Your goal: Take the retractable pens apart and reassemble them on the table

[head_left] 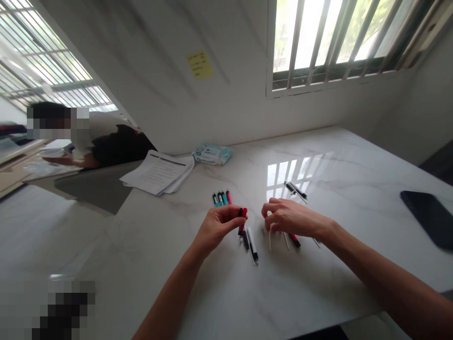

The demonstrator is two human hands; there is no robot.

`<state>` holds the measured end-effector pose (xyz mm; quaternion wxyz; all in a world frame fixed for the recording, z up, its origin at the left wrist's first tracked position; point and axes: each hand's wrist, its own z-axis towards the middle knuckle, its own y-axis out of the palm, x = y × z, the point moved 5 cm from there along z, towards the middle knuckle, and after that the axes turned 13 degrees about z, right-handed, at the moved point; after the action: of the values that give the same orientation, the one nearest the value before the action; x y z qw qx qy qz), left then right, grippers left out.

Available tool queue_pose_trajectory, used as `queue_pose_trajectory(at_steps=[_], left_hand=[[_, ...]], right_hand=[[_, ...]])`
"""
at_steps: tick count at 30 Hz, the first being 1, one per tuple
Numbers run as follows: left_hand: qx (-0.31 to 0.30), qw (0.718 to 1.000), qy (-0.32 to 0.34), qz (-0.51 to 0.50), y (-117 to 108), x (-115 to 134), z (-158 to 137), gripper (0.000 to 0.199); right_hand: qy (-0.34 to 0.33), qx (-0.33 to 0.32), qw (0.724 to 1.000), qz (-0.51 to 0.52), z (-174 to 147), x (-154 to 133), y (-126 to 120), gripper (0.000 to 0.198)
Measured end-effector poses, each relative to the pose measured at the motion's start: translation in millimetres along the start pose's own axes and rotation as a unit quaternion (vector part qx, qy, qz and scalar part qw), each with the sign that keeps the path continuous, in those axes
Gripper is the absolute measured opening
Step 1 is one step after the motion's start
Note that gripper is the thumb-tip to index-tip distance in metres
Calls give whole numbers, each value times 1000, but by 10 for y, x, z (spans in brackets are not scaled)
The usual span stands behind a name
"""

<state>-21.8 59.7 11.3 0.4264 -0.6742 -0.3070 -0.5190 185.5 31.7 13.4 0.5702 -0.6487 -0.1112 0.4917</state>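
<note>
My left hand (215, 227) is closed, thumb against fingers, round red and black pen parts (243, 215) that stick up from the pinch. Just below it lie loose pen pieces (252, 245), white, clear and black. A row of several assembled pens (222, 198), teal and one red, rests behind this hand. My right hand (288, 217) is low over the table with curled fingers drawn together. Thin white refills (270, 241) and a red and black pen barrel (294, 241) show beneath it. Whatever its fingertips grip is hidden.
More pen parts (296, 190) lie behind my right hand. A dark phone (428, 219) is at the right. Printed sheets (159, 172) and a wipes packet (212, 154) lie near the wall. Another person (102, 137) sits at the far left.
</note>
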Motion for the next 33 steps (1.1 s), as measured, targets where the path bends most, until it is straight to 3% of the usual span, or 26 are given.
queue_pose_trajectory(at_steps=[10, 13, 16, 19, 22, 28, 33], left_hand=[[12, 1000, -7, -8, -12, 30, -2, 30], [16, 1000, -5, -4, -21, 50, -11, 31], [20, 1000, 2, 4, -23, 50, -15, 30], [23, 1000, 11, 17, -13, 29, -12, 31], [30, 998, 21, 57, 5, 18, -12, 31], [33, 987, 51, 146, 48, 84, -31, 27], [25, 981, 77, 179, 75, 110, -47, 25]], right_hand=[[-25, -10, 1000, 0, 28, -15, 57, 12], [-26, 36, 999, 23, 16, -80, -49, 14], [-18, 135, 987, 89, -26, -115, -217, 18], [-19, 260, 950, 173, -100, -114, -367, 20], [6, 350, 891, 290, -146, -40, -410, 22], [89, 362, 776, 509, -46, 152, -184, 29], [95, 363, 743, 554, 5, 151, -99, 30]])
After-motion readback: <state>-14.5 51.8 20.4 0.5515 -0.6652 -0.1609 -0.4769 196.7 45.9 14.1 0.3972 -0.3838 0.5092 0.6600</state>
